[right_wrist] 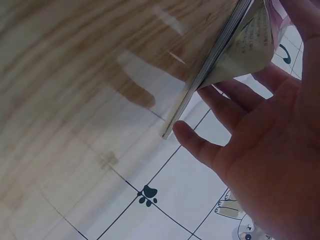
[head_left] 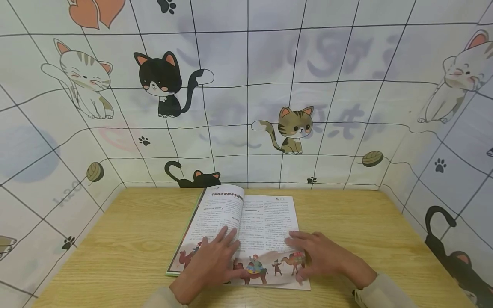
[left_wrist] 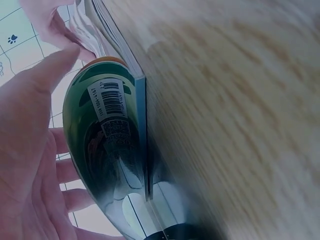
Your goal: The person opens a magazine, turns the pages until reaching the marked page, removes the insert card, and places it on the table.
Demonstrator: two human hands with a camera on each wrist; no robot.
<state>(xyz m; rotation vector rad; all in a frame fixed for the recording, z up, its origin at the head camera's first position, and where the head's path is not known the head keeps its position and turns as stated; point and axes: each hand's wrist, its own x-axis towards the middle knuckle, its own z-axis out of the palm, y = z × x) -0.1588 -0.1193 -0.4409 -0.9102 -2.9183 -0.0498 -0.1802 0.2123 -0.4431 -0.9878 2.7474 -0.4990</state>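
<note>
An open magazine (head_left: 265, 222) with printed text and camel drawings lies on the table. Across the lower part of its left page, near the fold, my left hand (head_left: 215, 259) rests with fingers spread. My right hand (head_left: 323, 256) touches the right page near its outer edge, fingers slightly bent and thumb by the lower corner. In the left wrist view, the green back cover (left_wrist: 107, 130) with a barcode curves up beside the left hand (left_wrist: 30, 150). Seen from the right wrist, a page (right_wrist: 245, 55) bows upward near the fingers of the right hand (right_wrist: 270, 135).
The magazine lies on a wood-grain table (head_left: 127, 239). White walls with grid lines and cartoon cats (head_left: 159, 81) enclose the table at the back and both sides. The magazine's top edge reaches close to the back wall (head_left: 231, 145).
</note>
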